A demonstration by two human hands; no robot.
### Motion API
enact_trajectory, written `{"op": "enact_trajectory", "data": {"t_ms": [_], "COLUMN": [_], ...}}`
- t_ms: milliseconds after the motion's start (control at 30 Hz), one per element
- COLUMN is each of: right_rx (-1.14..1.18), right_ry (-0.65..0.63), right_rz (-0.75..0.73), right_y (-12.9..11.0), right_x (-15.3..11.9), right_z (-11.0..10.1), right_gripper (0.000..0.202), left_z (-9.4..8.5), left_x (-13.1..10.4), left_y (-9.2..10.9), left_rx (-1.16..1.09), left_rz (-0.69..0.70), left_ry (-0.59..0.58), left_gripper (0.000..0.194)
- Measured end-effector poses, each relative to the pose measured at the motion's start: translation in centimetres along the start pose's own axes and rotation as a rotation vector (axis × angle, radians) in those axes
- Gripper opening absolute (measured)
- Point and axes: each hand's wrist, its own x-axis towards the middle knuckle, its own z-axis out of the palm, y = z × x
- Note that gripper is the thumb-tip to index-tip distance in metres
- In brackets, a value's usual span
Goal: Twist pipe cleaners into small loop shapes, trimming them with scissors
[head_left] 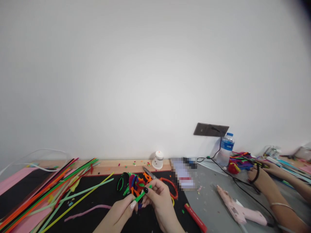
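Note:
A short green pipe cleaner [140,196] stretches between my two hands over the black mat. My left hand [119,211] pinches its lower end with thumb and fingers. At the upper end, the thumb and fingertips of my right hand [158,196] close on it. Just behind the hands lies a heap of bent pipe cleaners [133,183] in green, orange, red and blue, partly hidden. Scissors [150,174] with orange-red handles lie beyond my right hand, their grips partly covered by it. A curved pink-purple pipe cleaner [89,210] rests left of my left hand.
Long pipe cleaners [60,191] are spread at left. A white cup [158,160] stands by the wall. Right are a blurred phone-like object [183,176], a red box cutter-like tool [195,217], a pink glue gun [239,208], its black cord, a bottle [225,150] and another person's hands [259,176].

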Motion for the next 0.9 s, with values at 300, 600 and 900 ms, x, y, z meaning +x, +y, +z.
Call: {"op": "enact_trajectory", "data": {"t_ms": [300,600,900], "right_rx": [0.002,0.025,-0.009], "right_ry": [0.036,0.024,-0.011], "right_rz": [-0.043,-0.04,-0.028], "right_y": [-0.1,-0.2,-0.2], "right_x": [-0.1,-0.1,-0.2], "right_z": [0.2,0.4,0.5], "right_gripper": [0.023,0.024,0.026], "left_z": [0.5,1.0,0.9], "left_x": [0.8,0.3,1.0], "left_y": [-2.3,-2.1,-2.4], "left_rx": [-0.368,-0.337,-0.108], "left_rz": [-0.168,-0.15,0.051], "left_ry": [-0.222,-0.164,-0.185], "left_gripper": [0.048,0.044,0.045]}}
